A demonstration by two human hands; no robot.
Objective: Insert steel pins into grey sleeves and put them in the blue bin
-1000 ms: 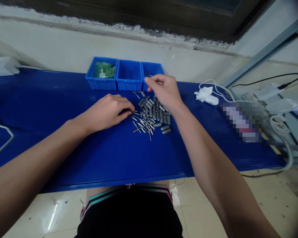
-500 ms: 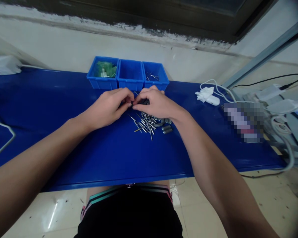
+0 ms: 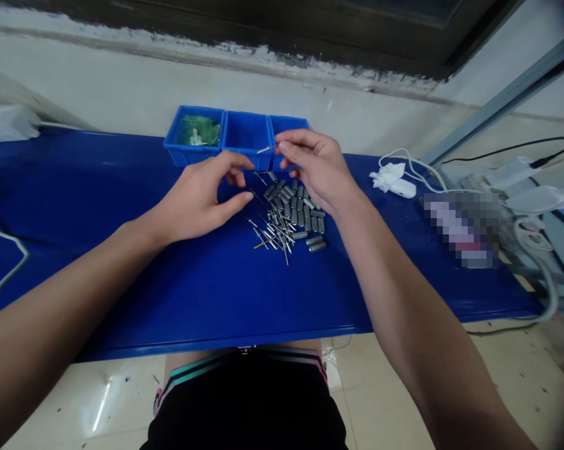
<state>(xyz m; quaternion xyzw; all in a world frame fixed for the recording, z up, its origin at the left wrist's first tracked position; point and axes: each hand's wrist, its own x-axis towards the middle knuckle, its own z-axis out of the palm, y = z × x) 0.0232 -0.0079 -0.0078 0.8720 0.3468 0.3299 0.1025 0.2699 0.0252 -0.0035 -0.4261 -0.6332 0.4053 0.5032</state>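
Note:
My right hand [image 3: 317,164] pinches a thin metal rivet [image 3: 266,150] in front of the right blue bin [image 3: 289,123]. Left of the metal parts, my left hand [image 3: 207,195] has its thumb and fingers apart and holds nothing. Between and below the hands lies a pile of short grey metal cylinders [image 3: 301,212]. Several pin-like rivets [image 3: 277,234] are heaped at its near left side. The middle blue bin [image 3: 247,132] looks empty, and the left blue bin [image 3: 192,150] holds green and white material.
The blue table [image 3: 197,300] reaches the wall behind the bins. On the right are a white device [image 3: 401,189] with cables, a pixelated flat object [image 3: 460,231] and a metal frame [image 3: 502,100]. A white cable [image 3: 14,240] runs along the left.
My hands have moved apart. The right hand went up and right to the right bin with a rivet, while the left thumb and fingers opened. More of the cylinder pile shows.

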